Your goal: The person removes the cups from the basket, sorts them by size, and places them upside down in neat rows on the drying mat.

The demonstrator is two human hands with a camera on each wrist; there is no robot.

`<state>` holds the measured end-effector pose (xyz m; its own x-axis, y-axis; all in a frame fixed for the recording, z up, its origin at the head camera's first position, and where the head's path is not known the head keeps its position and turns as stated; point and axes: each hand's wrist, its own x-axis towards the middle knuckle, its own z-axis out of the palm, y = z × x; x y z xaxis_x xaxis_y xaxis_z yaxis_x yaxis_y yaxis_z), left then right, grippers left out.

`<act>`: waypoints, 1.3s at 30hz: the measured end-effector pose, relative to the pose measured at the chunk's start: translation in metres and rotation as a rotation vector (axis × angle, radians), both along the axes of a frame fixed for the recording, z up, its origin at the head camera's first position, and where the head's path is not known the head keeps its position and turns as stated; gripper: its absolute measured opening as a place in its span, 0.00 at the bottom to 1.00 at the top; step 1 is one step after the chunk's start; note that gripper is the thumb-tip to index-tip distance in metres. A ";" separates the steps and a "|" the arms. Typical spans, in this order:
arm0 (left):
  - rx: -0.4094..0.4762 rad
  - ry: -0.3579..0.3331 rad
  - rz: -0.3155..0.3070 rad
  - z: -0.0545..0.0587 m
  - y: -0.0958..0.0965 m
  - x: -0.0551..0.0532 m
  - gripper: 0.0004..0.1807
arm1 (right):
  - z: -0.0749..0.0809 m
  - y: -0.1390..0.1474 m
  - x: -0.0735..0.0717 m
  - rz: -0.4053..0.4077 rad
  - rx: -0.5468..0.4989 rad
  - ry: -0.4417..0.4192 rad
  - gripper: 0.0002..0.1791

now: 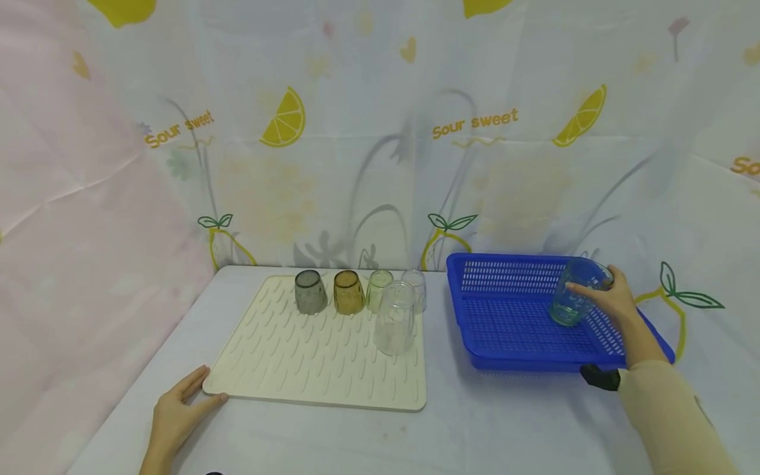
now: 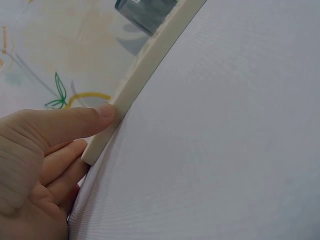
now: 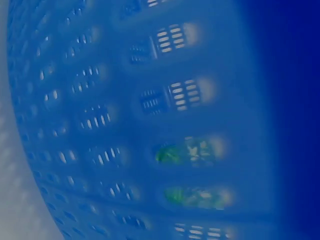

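My right hand (image 1: pixel 614 297) grips a tinted, clear blue-green glass (image 1: pixel 572 293) inside the blue plastic basket (image 1: pixel 516 361); the glass leans to the right. In the right wrist view, green patches of a glass (image 3: pixel 192 150) show through the slots of the basket wall (image 3: pixel 240 120), and the hand itself is out of sight. At the near left corner of a cream drying mat (image 1: pixel 315 369), my left hand (image 1: pixel 178 412) rests with thumb and fingers spread around the corner. The left wrist view has the thumb (image 2: pixel 75 122) touching the mat's edge (image 2: pixel 135 85).
Along the mat's back stand a grey glass (image 1: pixel 311 293), an amber glass (image 1: pixel 348 293), a pale green glass (image 1: pixel 379 290) and a small clear glass (image 1: pixel 419 290). A taller clear glass (image 1: pixel 394 323) stands before them. A lemon-print curtain (image 1: pixel 368 165) hangs behind the white table (image 1: pixel 332 439).
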<state>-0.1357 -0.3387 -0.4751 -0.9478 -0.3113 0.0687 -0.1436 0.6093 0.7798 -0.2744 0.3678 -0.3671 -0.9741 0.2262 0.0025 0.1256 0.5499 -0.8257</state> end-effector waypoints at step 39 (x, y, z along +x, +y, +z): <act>0.036 0.111 -0.009 0.022 0.021 -0.001 0.36 | -0.009 -0.046 0.020 0.233 -0.029 0.161 0.49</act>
<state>-0.1370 -0.3177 -0.4526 -0.9378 -0.3071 0.1622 -0.0502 0.5818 0.8118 -0.2539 0.3221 -0.3757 -0.9874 -0.0012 0.1584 -0.1355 0.5247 -0.8404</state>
